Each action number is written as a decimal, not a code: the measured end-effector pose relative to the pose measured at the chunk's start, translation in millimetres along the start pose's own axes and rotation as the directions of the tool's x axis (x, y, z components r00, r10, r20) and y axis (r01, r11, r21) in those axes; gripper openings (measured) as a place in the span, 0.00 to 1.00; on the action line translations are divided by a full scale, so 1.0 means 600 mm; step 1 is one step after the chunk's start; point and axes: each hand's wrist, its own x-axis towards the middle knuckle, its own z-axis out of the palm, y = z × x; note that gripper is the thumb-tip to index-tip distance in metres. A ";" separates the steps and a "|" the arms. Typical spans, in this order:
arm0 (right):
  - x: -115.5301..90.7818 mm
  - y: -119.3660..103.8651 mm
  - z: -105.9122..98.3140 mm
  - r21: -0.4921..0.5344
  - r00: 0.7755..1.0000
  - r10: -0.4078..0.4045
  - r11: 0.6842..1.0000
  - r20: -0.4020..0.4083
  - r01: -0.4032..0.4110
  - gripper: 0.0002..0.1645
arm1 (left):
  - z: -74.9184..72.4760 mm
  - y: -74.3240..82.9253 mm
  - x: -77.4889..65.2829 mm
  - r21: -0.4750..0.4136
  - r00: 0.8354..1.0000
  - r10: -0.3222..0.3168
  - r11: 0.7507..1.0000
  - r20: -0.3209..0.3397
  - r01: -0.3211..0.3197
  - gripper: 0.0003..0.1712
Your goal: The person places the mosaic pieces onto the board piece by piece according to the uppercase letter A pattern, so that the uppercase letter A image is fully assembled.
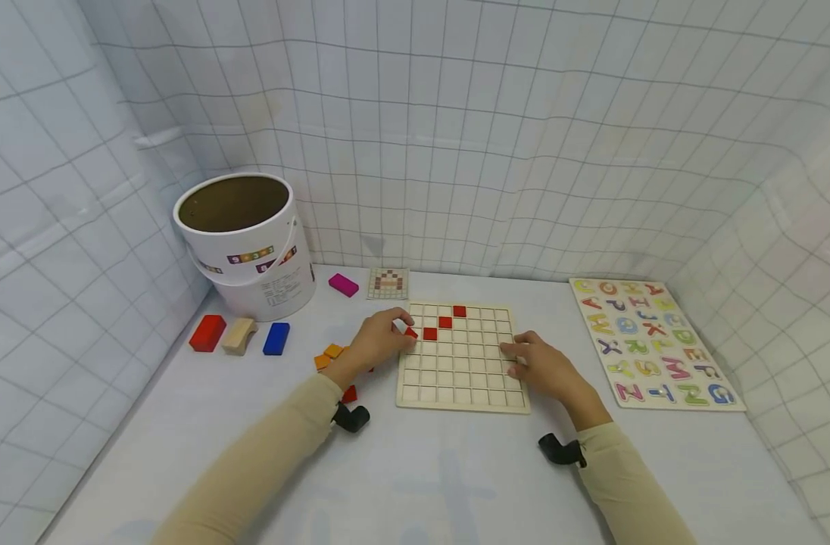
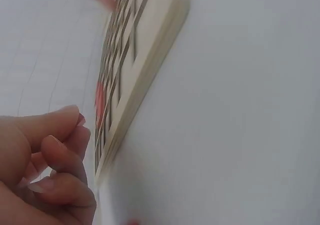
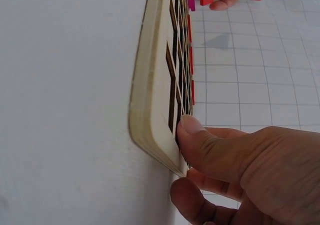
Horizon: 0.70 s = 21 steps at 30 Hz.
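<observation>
A pale wooden grid board point(image 1: 463, 382) lies flat on the table, with several red square tiles point(image 1: 445, 322) set in a diagonal near its top left. My left hand point(image 1: 381, 338) pinches another red tile point(image 1: 411, 333) between thumb and forefinger, just over the board's left edge. In the left wrist view, only a sliver of that tile point(image 2: 81, 119) shows between the fingertips. At the right edge, my right hand point(image 1: 541, 365) holds the board, thumb on its face and other fingers bent around the side. A small pattern card point(image 1: 388, 284) lies behind the board.
Loose orange tiles point(image 1: 332, 351) and a red tile point(image 1: 350, 393) lie beside the left wrist. A white bucket point(image 1: 268, 288) stands at the back left, near red point(image 1: 207, 333), natural wood point(image 1: 239, 336), blue point(image 1: 276, 338) and magenta point(image 1: 343, 284) blocks. An alphabet board point(image 1: 650, 341) lies right.
</observation>
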 end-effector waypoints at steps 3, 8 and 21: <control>0.001 0.000 0.002 -0.001 1.000 -0.006 1.000 -0.002 0.006 0.30 | 0.028 0.008 -0.002 0.015 1.000 0.006 1.000 0.005 -0.007 0.16; 0.001 -0.002 0.006 0.000 1.000 -0.016 1.000 -0.001 0.016 0.29 | 0.055 0.012 -0.005 0.057 0.998 0.020 0.998 -0.052 -0.017 0.15; 0.000 0.005 0.002 -0.012 1.000 -0.020 1.000 -0.005 0.020 0.30 | 0.059 0.020 -0.005 0.044 0.997 0.013 0.999 -0.071 -0.010 0.12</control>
